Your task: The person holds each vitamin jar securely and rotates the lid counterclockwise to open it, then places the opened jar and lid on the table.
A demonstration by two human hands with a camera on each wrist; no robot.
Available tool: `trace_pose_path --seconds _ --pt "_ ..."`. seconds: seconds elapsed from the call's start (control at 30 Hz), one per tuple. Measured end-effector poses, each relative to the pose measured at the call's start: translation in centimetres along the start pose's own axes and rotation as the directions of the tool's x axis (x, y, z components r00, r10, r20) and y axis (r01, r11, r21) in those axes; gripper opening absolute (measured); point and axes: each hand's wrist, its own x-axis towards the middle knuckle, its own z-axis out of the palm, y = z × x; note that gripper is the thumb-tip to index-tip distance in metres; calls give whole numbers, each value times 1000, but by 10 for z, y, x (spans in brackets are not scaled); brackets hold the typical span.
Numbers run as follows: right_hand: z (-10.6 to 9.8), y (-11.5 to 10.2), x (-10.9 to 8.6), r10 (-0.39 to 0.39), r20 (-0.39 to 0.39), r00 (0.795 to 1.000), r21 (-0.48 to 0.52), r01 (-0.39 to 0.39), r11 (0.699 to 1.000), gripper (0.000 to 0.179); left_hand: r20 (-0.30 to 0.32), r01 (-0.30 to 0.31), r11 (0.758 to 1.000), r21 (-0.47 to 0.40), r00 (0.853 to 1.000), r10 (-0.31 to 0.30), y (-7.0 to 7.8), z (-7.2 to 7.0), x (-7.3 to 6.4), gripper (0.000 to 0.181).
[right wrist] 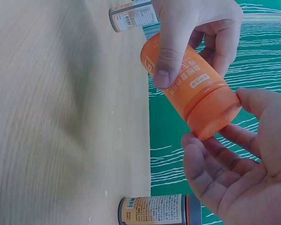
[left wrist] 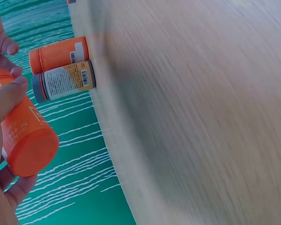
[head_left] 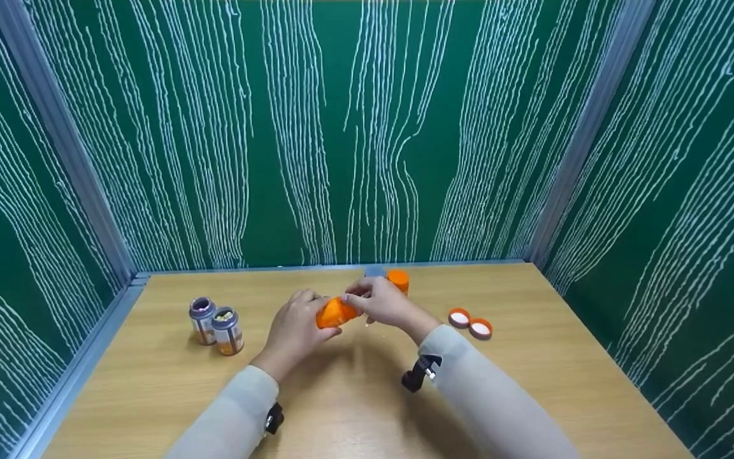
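Observation:
An orange pill bottle [head_left: 335, 312] is held tilted above the wooden table, between both hands. My left hand [head_left: 294, 325] grips its body, with the thumb [right wrist: 167, 61] lying along the printed side in the right wrist view. At the other end is the orange cap [right wrist: 215, 112], which my right hand [head_left: 389, 303] pinches between thumb and fingertips. The cap sits on the bottle's neck. In the left wrist view the bottle's round base [left wrist: 35, 152] faces the camera.
Two uncapped grey-rimmed bottles [head_left: 228, 331] stand at the left, one with pale pills showing. At the back, beyond my right hand, stand another orange bottle [head_left: 398, 280] and a grey-capped bottle [left wrist: 65, 79]. Two upturned caps [head_left: 480, 329] lie at the right. Tiny white crumbs dot the table.

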Motion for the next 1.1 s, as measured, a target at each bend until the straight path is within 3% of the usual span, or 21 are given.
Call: trace_pose_path --seconds 0.43,0.9,1.1 --pt "-7 1 -1 -45 31 999 -24 45 999 36 -8 -37 999 18 999 37 0 -6 3 55" --pt "-10 5 -2 -21 64 998 26 20 999 38 -1 -48 998 39 999 49 5 -8 4 54" --pt "-11 5 -1 -20 42 999 20 20 1000 36 -13 -64 997 52 998 65 5 -5 8 54"
